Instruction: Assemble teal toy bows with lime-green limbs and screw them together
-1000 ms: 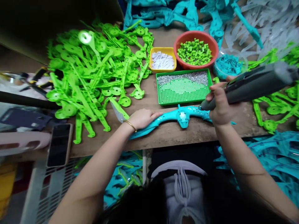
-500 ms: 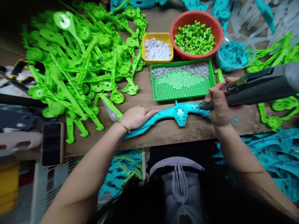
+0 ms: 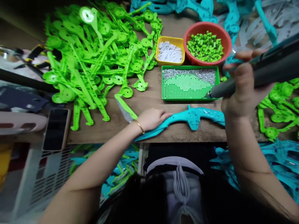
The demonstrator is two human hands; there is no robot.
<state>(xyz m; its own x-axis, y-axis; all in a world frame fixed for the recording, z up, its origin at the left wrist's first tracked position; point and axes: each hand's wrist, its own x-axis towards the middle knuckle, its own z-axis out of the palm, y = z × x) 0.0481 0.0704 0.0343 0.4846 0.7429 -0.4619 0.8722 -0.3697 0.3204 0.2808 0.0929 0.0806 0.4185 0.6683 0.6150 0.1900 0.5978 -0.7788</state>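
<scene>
Curved turquoise part (image 3: 192,118), lying flat along the near edge of the wooden worktable (image 3: 116,129), just in front of the green tray (image 3: 190,99); its right end passes out of sight behind the right wrist. Farthest left, a phone (image 3: 56,130) lies at the table's edge, next to a heaped pile of green parts (image 3: 77,71). From the lower left, the left forearm extends obliquely up and to the right, a gold bangle (image 3: 140,126) at its wrist. The left hand (image 3: 153,119) is turned palm down and grasps the left limb of the turquoise part, one digit reaching rightward along it; the fingertips beneath are hidden. Beyond the part, the green tray holds small metal pieces (image 3: 193,73) against its far wall, with a yellow box (image 3: 170,62) and a red bowl (image 3: 210,63) just behind. At right, the forearm rises almost upright, and the right hand (image 3: 244,90), thumb toward the viewer, is wrapped around a dark grey handheld driver (image 3: 275,68). The tool slopes down to the left, its tip over the tray's near right corner and apart from the turquoise part; whether the tip bears anything cannot be told
</scene>
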